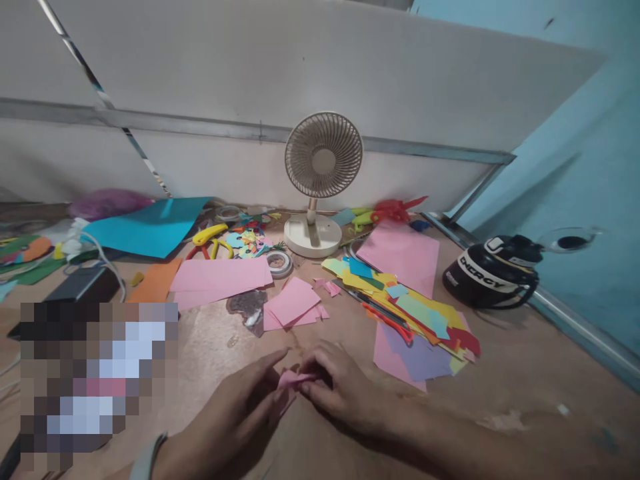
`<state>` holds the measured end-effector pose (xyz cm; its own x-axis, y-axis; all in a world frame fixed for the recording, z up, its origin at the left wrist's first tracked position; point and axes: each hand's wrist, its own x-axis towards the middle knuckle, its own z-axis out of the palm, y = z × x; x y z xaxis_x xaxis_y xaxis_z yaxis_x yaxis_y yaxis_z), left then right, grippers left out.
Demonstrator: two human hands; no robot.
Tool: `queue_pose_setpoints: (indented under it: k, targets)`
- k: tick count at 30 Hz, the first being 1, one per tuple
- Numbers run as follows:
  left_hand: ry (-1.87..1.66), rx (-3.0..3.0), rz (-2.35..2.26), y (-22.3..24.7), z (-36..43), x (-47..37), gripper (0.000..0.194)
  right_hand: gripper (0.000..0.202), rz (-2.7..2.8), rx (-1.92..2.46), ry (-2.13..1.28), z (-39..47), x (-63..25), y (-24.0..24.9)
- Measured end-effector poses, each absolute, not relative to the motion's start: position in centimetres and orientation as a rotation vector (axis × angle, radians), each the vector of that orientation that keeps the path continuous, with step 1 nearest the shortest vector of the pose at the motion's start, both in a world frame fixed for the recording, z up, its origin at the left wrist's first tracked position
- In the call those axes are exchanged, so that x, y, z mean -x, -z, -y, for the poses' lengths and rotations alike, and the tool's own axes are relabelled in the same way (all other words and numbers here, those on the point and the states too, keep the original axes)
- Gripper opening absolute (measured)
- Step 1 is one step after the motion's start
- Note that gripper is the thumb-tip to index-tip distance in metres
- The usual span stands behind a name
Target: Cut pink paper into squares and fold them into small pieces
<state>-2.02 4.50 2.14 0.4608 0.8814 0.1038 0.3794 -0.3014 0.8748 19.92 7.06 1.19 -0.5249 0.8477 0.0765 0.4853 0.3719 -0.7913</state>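
A small folded piece of pink paper (291, 380) is held between both hands, low in the middle of the view. My left hand (250, 393) has its fingers and thumb around the paper's left side. From the right, my right hand (333, 383) pinches the other side between thumb and fingers. Just beyond the hands, pink paper pieces (295, 303) lie in a loose stack on the wooden table (200, 373), beside a crumpled dark wrapper (249, 311).
A white fan (314, 237) stands at the back. Orange-handled scissors (395, 327) lie on coloured paper scraps (425, 313) at right, near a black jug (487, 277). Yellow-handled pliers (210, 235), a tape roll (279, 264) and a blue sheet (150, 227) are back left.
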Motion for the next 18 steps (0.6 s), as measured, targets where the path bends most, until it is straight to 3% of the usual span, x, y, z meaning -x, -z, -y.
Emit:
queue_pose_setpoints:
  k: [4,7,10,18]
  targets:
    - [-0.809,-1.687,-1.038,-1.6,-4.5,2.0,0.035,0.029,1.988,1.208,-1.125,-7.1,-19.9,-1.7]
    - [-0.888,-1.525,-1.075,-0.4,-4.7,2.1,0.035,0.016,1.864,1.24,-1.287,-7.3,-19.9,-2.0]
    - [-0.899,-1.372,-1.047,0.1,-4.8,1.8,0.037,0.031,1.815,1.241,-1.35,-7.5,-19.9,-1.8]
    - [-0.792,-1.132,-0.985,-1.5,-5.2,0.7,0.042,0.043,1.593,1.231,-1.609,-7.1,-19.5,-1.4]
